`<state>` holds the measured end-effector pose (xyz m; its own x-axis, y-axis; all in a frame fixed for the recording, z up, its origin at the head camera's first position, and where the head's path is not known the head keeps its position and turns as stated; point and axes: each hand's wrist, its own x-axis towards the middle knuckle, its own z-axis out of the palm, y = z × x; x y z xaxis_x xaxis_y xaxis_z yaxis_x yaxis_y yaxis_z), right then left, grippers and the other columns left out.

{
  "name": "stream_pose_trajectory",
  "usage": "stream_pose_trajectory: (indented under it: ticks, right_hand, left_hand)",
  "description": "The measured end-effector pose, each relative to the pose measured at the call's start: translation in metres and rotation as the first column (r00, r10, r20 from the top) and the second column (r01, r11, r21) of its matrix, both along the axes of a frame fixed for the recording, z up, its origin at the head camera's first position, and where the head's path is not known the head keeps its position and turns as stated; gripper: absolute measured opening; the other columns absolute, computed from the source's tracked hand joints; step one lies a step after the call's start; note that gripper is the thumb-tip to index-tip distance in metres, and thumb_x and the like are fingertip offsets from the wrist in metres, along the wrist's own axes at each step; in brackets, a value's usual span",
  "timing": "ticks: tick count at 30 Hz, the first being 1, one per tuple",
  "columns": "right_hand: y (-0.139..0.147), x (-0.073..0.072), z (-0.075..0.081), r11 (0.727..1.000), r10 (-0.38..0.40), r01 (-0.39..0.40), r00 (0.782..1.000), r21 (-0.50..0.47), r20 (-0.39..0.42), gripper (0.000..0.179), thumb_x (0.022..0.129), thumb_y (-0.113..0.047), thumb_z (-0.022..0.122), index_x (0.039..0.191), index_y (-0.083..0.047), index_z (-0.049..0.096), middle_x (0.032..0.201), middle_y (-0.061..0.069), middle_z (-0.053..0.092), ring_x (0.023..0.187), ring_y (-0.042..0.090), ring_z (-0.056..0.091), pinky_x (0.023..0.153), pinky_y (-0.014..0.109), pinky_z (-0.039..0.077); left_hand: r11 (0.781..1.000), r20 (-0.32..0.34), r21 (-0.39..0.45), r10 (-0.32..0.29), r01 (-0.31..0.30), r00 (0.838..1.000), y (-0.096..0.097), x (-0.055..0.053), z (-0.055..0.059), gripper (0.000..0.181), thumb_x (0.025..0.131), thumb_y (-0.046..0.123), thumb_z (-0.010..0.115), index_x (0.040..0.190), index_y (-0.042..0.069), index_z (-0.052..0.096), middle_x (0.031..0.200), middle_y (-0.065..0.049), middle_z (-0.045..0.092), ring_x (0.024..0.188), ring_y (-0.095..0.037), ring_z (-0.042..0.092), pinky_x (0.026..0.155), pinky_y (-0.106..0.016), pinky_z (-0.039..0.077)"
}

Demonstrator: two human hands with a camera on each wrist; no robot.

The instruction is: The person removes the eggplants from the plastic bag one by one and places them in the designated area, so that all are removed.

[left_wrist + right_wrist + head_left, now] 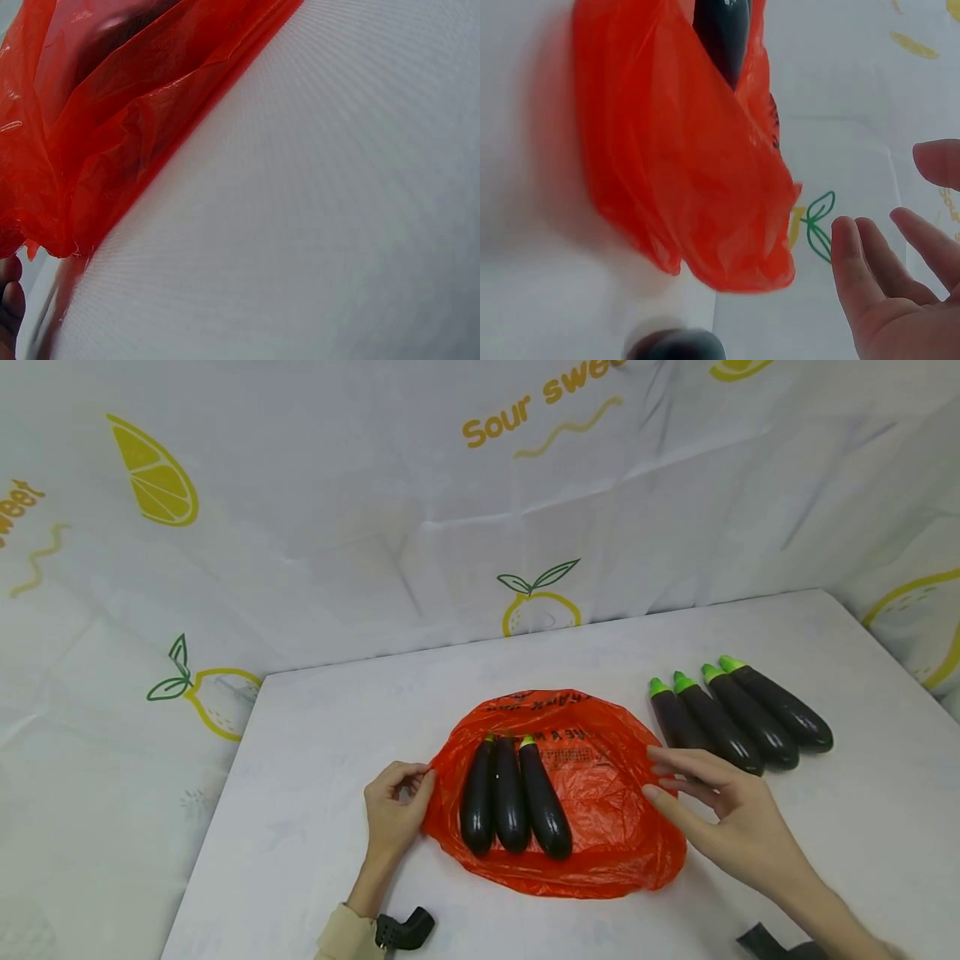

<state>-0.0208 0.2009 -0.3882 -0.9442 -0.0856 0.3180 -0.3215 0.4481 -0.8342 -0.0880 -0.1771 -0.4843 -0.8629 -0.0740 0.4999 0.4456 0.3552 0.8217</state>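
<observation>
— Tabletop, head view: surroundings?

— White, backed by a white sheet printed with lemons and "Sour sweet". Centred on it, a red bag, mouth open, holds eggplants; loose eggplants lie to its right rear. The left hand pinches the bag's edge; the right hand, fingers parted, grasps nothing.

— Left wrist view?

— Dark form seen through the plastic, a detail hidden from above; only fingertips appear.

— Right wrist view?

— Outer bag wall, and a gap between bag and right fingers, unclear from above. Below, a blurred dark end.

— Counts?

— One bag; three eggplants within, four outside.
</observation>
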Motion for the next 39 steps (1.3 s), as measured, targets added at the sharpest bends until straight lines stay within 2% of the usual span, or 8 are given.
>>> stream_pose_trajectory:
  ticks: [4, 11, 16, 22, 24, 27, 33, 39]
  right_hand:
    - [-0.008, -0.001, 0.000, 1.000, 0.005, -0.005, 0.999, 0.007, 0.043, 0.049, 0.082, 0.004, 0.081, 0.128, -0.004, 0.068, 0.118, -0.018, 0.065, 0.103, -0.008, 0.064, 0.083, 0.008, 0.054]
    - [-0.020, -0.005, -0.003, 1.000, 0.021, -0.021, 0.997, -0.004, 0.078, 0.049, 0.082, 0.001, 0.081, 0.129, -0.006, 0.068, 0.120, -0.001, 0.067, 0.100, -0.006, 0.065, 0.080, 0.013, 0.057]
    - [-0.027, -0.006, -0.004, 0.998, 0.060, -0.056, 0.991, -0.036, 0.122, 0.050, 0.084, -0.003, 0.081, 0.132, -0.007, 0.067, 0.125, 0.012, 0.068, 0.100, 0.001, 0.069, 0.081, 0.015, 0.058]
    - [-0.040, -0.004, -0.006, 0.995, 0.088, -0.079, 0.980, -0.058, 0.177, 0.049, 0.085, -0.010, 0.082, 0.132, -0.006, 0.067, 0.128, 0.018, 0.068, 0.104, 0.023, 0.072, 0.082, 0.023, 0.061]
    - [-0.045, -0.003, -0.008, 0.994, 0.099, -0.087, 0.976, -0.072, 0.193, 0.049, 0.085, -0.012, 0.083, 0.131, -0.005, 0.067, 0.128, 0.018, 0.068, 0.106, 0.029, 0.071, 0.082, 0.029, 0.063]
    - [-0.053, -0.003, -0.010, 0.992, 0.107, -0.088, 0.968, -0.093, 0.226, 0.049, 0.085, -0.015, 0.083, 0.131, -0.005, 0.067, 0.129, 0.018, 0.068, 0.107, 0.032, 0.071, 0.083, 0.036, 0.063]
    - [-0.063, -0.003, -0.016, 0.991, 0.111, -0.081, 0.949, -0.110, 0.294, 0.052, 0.084, -0.022, 0.085, 0.130, -0.004, 0.068, 0.127, 0.018, 0.069, 0.100, 0.028, 0.073, 0.082, 0.035, 0.063]
    - [-0.071, -0.004, -0.021, 0.991, 0.111, -0.078, 0.925, -0.105, 0.364, 0.056, 0.082, -0.023, 0.086, 0.131, -0.002, 0.067, 0.123, 0.017, 0.069, 0.098, 0.025, 0.072, 0.082, 0.033, 0.063]
  left_hand:
    - [1.000, -0.008, 0.004, -0.001, 0.001, 1.000, 0.003, 0.001, 0.006, 0.011, 0.081, -0.018, 0.071, 0.086, -0.008, 0.072, 0.072, -0.020, 0.065, 0.065, -0.010, 0.055, 0.064, -0.009, 0.049]
    - [1.000, -0.023, 0.001, -0.018, 0.018, 1.000, 0.011, 0.009, 0.030, 0.009, 0.082, -0.017, 0.070, 0.086, -0.010, 0.071, 0.071, -0.020, 0.063, 0.065, -0.009, 0.055, 0.064, -0.010, 0.049]
    - [1.000, -0.032, -0.005, -0.016, 0.016, 0.999, 0.012, 0.009, 0.030, 0.009, 0.082, -0.017, 0.070, 0.087, -0.009, 0.072, 0.070, -0.019, 0.063, 0.065, -0.009, 0.054, 0.064, -0.010, 0.049]
    - [1.000, -0.024, -0.003, -0.006, 0.006, 1.000, 0.012, 0.010, 0.031, 0.009, 0.082, -0.017, 0.070, 0.086, -0.009, 0.072, 0.070, -0.019, 0.063, 0.065, -0.008, 0.054, 0.064, -0.009, 0.048]
    - [1.000, -0.021, -0.002, -0.004, 0.004, 1.000, 0.012, 0.009, 0.030, 0.009, 0.081, -0.017, 0.070, 0.086, -0.009, 0.072, 0.070, -0.019, 0.063, 0.065, -0.007, 0.054, 0.064, -0.009, 0.048]
    - [1.000, -0.016, -0.001, 0.002, -0.002, 1.000, 0.009, 0.007, 0.022, 0.010, 0.081, -0.017, 0.070, 0.086, -0.008, 0.072, 0.070, -0.019, 0.063, 0.066, -0.005, 0.054, 0.064, -0.009, 0.048]
    - [1.000, -0.002, -0.008, 0.017, -0.017, 1.000, 0.002, 0.000, 0.001, 0.012, 0.081, -0.016, 0.072, 0.087, -0.005, 0.073, 0.071, -0.017, 0.064, 0.066, -0.004, 0.054, 0.064, -0.008, 0.048]
    - [1.000, 0.009, -0.001, 0.014, -0.014, 1.000, 0.002, 0.001, 0.003, 0.012, 0.082, -0.015, 0.072, 0.087, -0.005, 0.073, 0.072, -0.018, 0.064, 0.067, -0.002, 0.054, 0.065, -0.008, 0.048]
